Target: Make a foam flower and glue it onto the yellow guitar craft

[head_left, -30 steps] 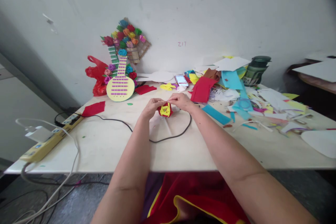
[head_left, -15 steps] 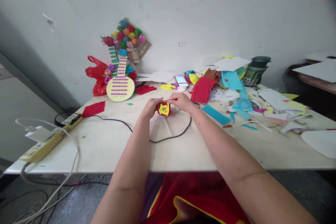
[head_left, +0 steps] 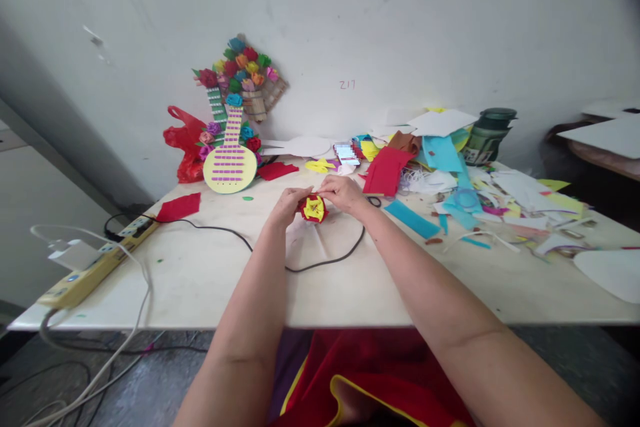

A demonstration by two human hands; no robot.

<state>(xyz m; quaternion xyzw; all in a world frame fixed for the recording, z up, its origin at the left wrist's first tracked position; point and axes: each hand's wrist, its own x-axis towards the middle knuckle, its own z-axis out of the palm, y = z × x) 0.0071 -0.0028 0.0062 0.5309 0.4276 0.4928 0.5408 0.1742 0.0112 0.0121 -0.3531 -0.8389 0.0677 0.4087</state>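
A small red and yellow paper flower (head_left: 314, 209) is held up over the middle of the table, its yellow centre facing me. My left hand (head_left: 289, 205) grips its left side with bent fingers. At its upper right edge, the fingers of my right hand (head_left: 341, 193) are pinched together on it, and the fingertips of both hands nearly meet above it. A thin white stick (head_left: 320, 242) slants on or just over the table below the flower; whether it joins the flower cannot be made out.
A yellow power strip (head_left: 95, 270) lies at the left, its black cable (head_left: 220, 227) looping below my hands. A guitar-shaped craft (head_left: 230, 170) leans at the back left. Paper scraps (head_left: 520, 190) and a green bottle (head_left: 487, 137) occupy the right; a blue strip (head_left: 413, 219) lies near my right forearm.
The flower has turned slightly between my fingers and shifted a little to the right. Both hands stay in nearly the same place, still closed on it.
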